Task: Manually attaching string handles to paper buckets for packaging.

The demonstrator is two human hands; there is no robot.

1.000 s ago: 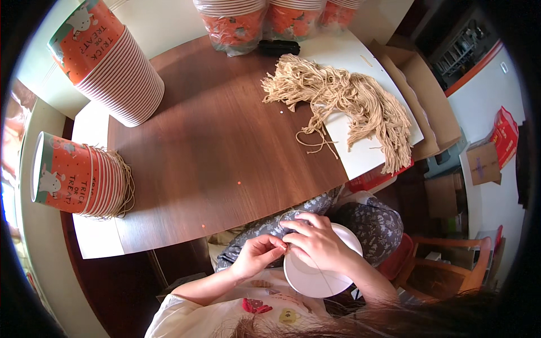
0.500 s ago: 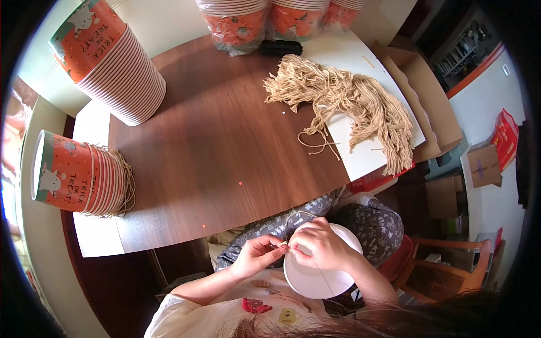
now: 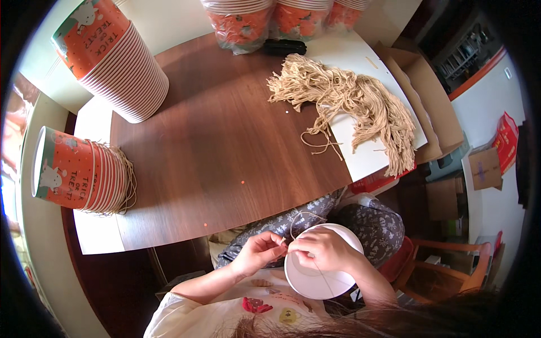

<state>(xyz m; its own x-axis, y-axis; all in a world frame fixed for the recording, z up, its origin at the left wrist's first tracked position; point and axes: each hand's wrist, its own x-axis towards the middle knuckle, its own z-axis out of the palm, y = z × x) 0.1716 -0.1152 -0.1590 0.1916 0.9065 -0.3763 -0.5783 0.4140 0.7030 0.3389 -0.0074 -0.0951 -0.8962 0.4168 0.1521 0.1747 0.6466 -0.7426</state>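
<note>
A white-lined paper bucket (image 3: 316,285) rests in my lap, its open mouth facing up. My left hand (image 3: 256,258) is closed in a pinch at the bucket's left rim, with a small pale tip of cord between thumb and forefinger. Over the bucket's mouth, my right hand (image 3: 322,249) is closed with its fingertips close to the left ones, gripping the thin beige cord (image 3: 301,214). That cord loops up beyond the rim, and another length runs down inside the bucket. My right fingers hide where the cord meets the bucket wall.
A heap of beige cords (image 3: 349,104) lies at the table's right, partly on a white board (image 3: 360,163). At left stand a tall bucket stack (image 3: 121,67) and a stack lying sideways with cords attached (image 3: 84,172). Bagged buckets (image 3: 239,28) and a black object (image 3: 284,47) sit behind; a cardboard box (image 3: 431,107) is right.
My two hands' fingertips have drawn slightly apart, and my right fingers have turned flatter over the rim. The cord loop beyond the rim has shifted a little. The bucket stays in my lap.
</note>
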